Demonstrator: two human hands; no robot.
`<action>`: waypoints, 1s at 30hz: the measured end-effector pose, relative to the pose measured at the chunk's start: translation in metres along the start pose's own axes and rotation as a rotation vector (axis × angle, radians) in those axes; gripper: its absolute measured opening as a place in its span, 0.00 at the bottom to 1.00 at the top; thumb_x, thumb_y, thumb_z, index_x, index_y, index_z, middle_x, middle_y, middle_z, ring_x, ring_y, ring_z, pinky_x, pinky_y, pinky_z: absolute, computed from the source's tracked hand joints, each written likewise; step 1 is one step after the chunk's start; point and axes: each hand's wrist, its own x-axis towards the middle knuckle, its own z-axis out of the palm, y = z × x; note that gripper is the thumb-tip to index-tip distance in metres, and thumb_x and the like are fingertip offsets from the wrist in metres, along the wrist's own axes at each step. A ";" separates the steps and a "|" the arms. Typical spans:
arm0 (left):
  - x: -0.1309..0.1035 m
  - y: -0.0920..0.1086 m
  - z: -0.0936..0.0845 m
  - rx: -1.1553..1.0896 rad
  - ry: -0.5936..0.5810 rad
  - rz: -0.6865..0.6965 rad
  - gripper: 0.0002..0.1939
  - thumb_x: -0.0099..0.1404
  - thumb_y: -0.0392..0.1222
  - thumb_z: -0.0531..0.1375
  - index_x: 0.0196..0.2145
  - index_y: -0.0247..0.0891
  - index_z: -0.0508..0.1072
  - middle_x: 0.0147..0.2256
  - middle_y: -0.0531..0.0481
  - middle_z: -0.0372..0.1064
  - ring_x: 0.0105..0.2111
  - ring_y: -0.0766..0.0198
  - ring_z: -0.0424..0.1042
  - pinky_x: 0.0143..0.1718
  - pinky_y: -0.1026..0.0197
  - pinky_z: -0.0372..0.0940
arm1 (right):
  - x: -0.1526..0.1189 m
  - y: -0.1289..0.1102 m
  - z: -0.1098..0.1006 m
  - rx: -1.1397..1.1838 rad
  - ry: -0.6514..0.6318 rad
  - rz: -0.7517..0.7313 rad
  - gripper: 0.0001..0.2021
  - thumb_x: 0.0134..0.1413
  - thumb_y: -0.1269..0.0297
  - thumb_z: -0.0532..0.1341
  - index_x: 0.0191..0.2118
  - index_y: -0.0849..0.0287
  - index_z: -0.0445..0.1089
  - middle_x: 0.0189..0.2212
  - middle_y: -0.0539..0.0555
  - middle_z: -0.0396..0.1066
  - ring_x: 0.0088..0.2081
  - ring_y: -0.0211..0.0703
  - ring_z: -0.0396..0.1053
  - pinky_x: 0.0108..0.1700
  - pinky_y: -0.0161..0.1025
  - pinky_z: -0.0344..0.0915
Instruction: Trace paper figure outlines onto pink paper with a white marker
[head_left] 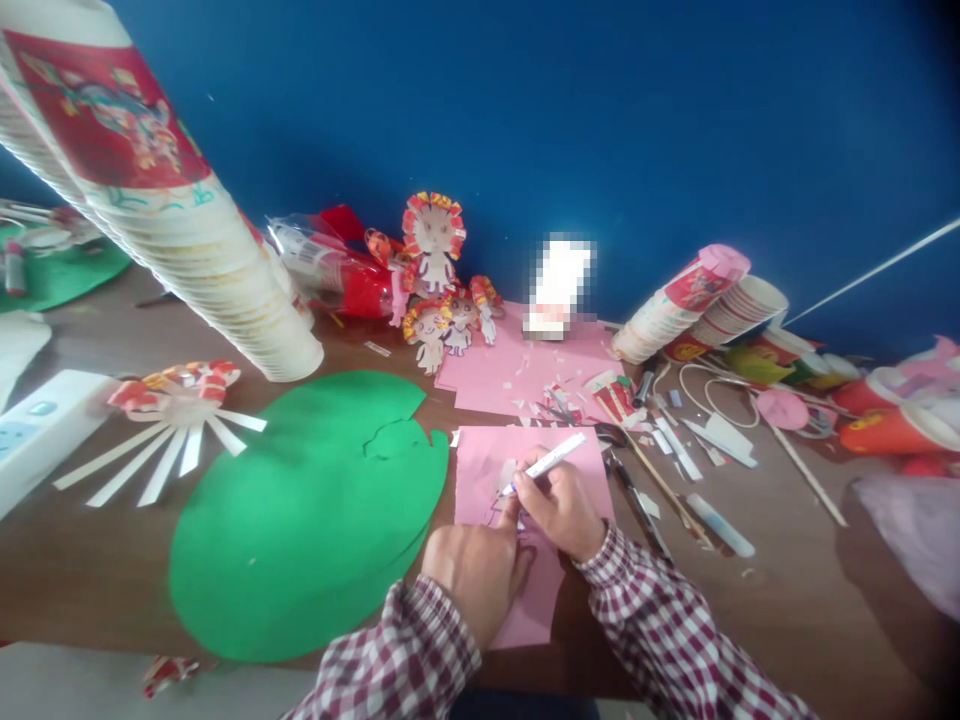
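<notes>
My right hand (559, 505) grips a white marker pen (559, 455), its tip touching down near the middle of a pink paper sheet (480, 450). Dark drawn lines and a small pale paper piece (508, 472) show at the tip, partly covered by my fingers. My left hand (476, 570) lies on the lower part of the sheet with its index finger stretched towards the pen tip, pressing the paper down. To the left of the sheet spreads a large green paper shape (300, 520), with a cut in its upper right edge.
A tall stack of paper cups (202, 240) leans at left; a shorter stack (667, 310) stands at back right. Paper figures (433, 245) are by the blue wall. Paper scraps, a black pair of scissors (637, 505) and a glue stick-like tube (720, 525) lie right of the sheet.
</notes>
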 end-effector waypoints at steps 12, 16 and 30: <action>0.001 0.000 0.000 -0.021 -0.045 -0.027 0.24 0.66 0.50 0.42 0.55 0.37 0.59 0.26 0.44 0.72 0.28 0.55 0.74 0.28 0.59 0.62 | 0.000 0.001 0.001 -0.047 -0.020 -0.001 0.06 0.55 0.65 0.54 0.29 0.58 0.62 0.20 0.47 0.64 0.20 0.35 0.62 0.23 0.31 0.58; 0.001 0.000 0.001 -0.032 -0.039 -0.022 0.22 0.66 0.50 0.42 0.51 0.37 0.63 0.26 0.44 0.73 0.28 0.55 0.74 0.28 0.59 0.63 | 0.000 0.002 0.002 -0.034 -0.038 0.009 0.06 0.56 0.65 0.54 0.29 0.57 0.62 0.21 0.48 0.67 0.22 0.37 0.65 0.24 0.31 0.60; 0.000 0.000 0.001 0.005 -0.020 -0.014 0.22 0.66 0.50 0.42 0.50 0.37 0.64 0.25 0.44 0.73 0.27 0.53 0.74 0.25 0.58 0.63 | 0.000 0.001 0.004 -0.050 -0.016 0.013 0.05 0.56 0.66 0.54 0.30 0.58 0.63 0.22 0.49 0.69 0.23 0.38 0.69 0.25 0.31 0.62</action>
